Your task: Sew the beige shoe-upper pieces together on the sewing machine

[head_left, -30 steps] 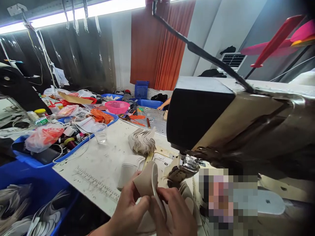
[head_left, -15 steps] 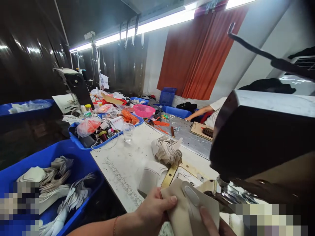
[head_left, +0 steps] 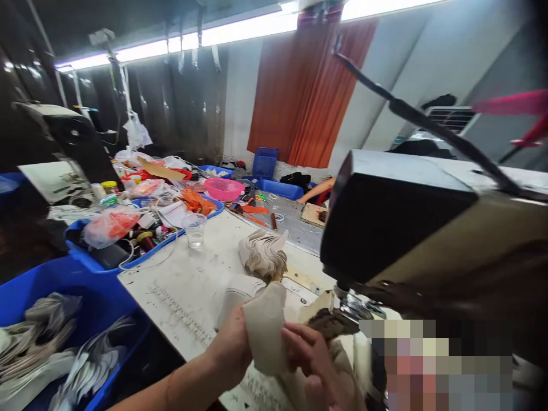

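My left hand (head_left: pixel 233 342) is closed on the near edge of a beige, leather-like cut piece (head_left: pixel 266 331), which stands bent and curved above the table. At its right edge, the fingers of my right hand (head_left: pixel 314 362) press against the piece, slightly blurred; beige material also shows below them. Just beyond my hands lie a wavy stack of similar beige pieces (head_left: pixel 262 254) and a curved pale piece (head_left: pixel 240 291). To the right looms the dark head of a sewing machine (head_left: pixel 398 228), its metal foot area (head_left: pixel 357 305) close to my right hand.
A blue bin (head_left: pixel 38 279) at left holds more bundled pieces. On the white table (head_left: pixel 180 291) stand a plastic cup of water (head_left: pixel 196 231) and a cluttered blue tray (head_left: pixel 88 257). Farther back are a pink basin (head_left: pixel 225 189) and another person's arm (head_left: pixel 319 189).
The view has swung right, so the scene sits farther left. The beige piece has been turned and bent upright between my hands; its oval patch no longer shows.
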Motion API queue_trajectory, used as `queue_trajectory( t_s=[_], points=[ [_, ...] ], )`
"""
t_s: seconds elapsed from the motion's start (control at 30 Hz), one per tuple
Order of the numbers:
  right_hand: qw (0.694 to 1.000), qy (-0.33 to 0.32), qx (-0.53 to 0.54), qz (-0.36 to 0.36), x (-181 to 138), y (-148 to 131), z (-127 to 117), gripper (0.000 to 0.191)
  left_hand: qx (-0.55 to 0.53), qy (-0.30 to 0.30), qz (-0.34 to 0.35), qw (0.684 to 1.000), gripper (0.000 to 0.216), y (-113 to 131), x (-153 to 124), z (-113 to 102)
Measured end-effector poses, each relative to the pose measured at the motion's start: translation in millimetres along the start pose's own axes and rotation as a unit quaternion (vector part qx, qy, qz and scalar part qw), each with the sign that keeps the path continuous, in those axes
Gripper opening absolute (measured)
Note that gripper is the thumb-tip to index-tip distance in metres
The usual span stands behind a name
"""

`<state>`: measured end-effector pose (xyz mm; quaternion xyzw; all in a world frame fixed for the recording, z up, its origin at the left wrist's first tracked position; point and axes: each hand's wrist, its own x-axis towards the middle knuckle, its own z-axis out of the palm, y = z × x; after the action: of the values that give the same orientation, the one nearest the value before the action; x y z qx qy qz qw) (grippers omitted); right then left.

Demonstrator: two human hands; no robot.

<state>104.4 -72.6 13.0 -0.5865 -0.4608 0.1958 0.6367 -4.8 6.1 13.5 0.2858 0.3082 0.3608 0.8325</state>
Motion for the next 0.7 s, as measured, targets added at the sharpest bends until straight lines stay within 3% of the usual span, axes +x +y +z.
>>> queue_trajectory(
  t_s=[0.1, 0.17, 0.23, 0.37, 0.6, 0.7],
  points=[
    [0.992, 0.003, 0.019, 0.125, -7, 8, 5, 0.047, -0.025, -0.011, -0.058, 0.998, 0.034, 11, -2, -1],
    [0.976, -0.031, 0.049, 0.208, -9, 16, 5, 0.040, -0.039, -0.024, -0.073, 0.996, 0.041, 14, -4, -4],
    [0.968, -0.041, 0.076, 0.235, -9, 20, 4, 0.040, -0.035, -0.066, -0.059, 0.995, 0.052, 13, -7, -7],
    [0.969, -0.010, 0.079, 0.232, -4, 19, 4, 0.037, 0.071, -0.130, -0.006, 0.989, 0.057, 7, -15, -14],
    [0.978, -0.016, 0.066, 0.197, -2, 14, 19, 0.038, 0.085, -0.114, 0.019, 0.990, 0.063, 2, -17, -23],
    [0.985, -0.032, 0.060, 0.157, -4, 12, 20, 0.031, 0.085, -0.109, 0.030, 0.990, 0.061, 15, -11, -28]
  ],
)
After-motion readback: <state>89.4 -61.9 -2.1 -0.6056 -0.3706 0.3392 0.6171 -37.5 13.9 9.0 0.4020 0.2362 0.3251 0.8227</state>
